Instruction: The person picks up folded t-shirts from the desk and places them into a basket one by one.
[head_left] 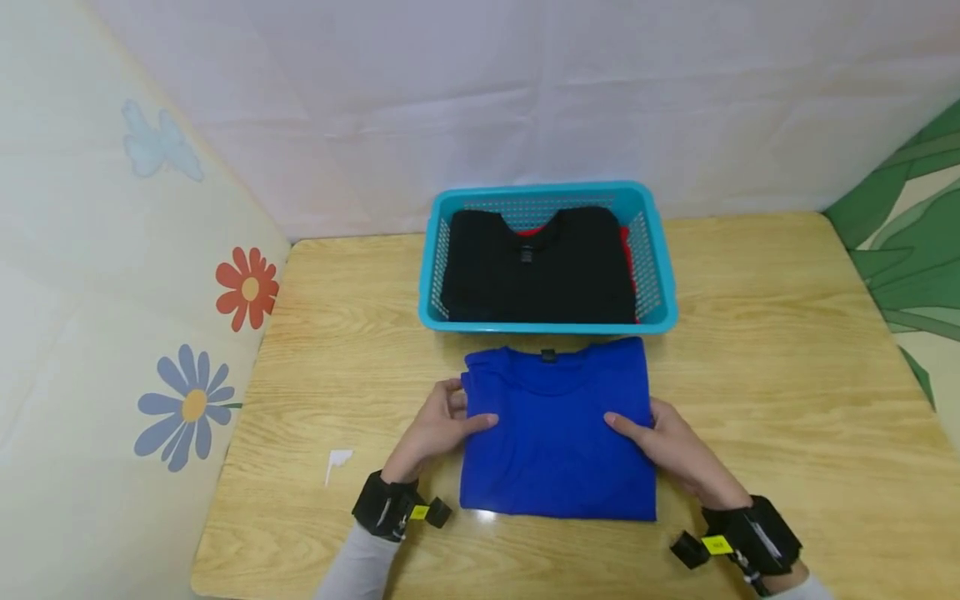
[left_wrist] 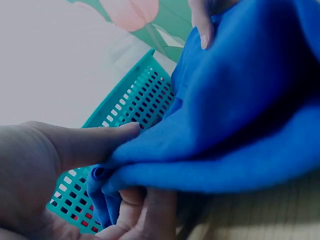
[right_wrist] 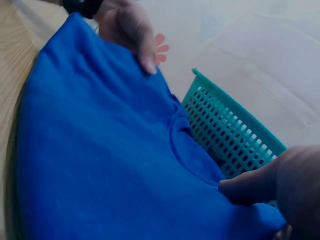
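Note:
A folded blue T-shirt (head_left: 555, 442) is held between both hands, just in front of the basket, its collar toward the basket. My left hand (head_left: 442, 421) pinches the shirt's left edge, thumb on top and fingers beneath; the left wrist view shows the folded layers between thumb and fingers (left_wrist: 150, 212). On the opposite edge my right hand (head_left: 678, 442) grips the cloth, its thumb lying on top. Most of the right fingers are hidden under the shirt. Behind it, a turquoise plastic basket (head_left: 551, 327) contains a folded black T-shirt (head_left: 540, 287) above a red garment (head_left: 628, 250).
The basket stands at the back of the wooden table (head_left: 765, 367), near a white cloth backdrop (head_left: 450, 108). A small white scrap or mark (head_left: 339, 458) is at the left of the tabletop. Painted flowers decorate the left wall (head_left: 82, 292).

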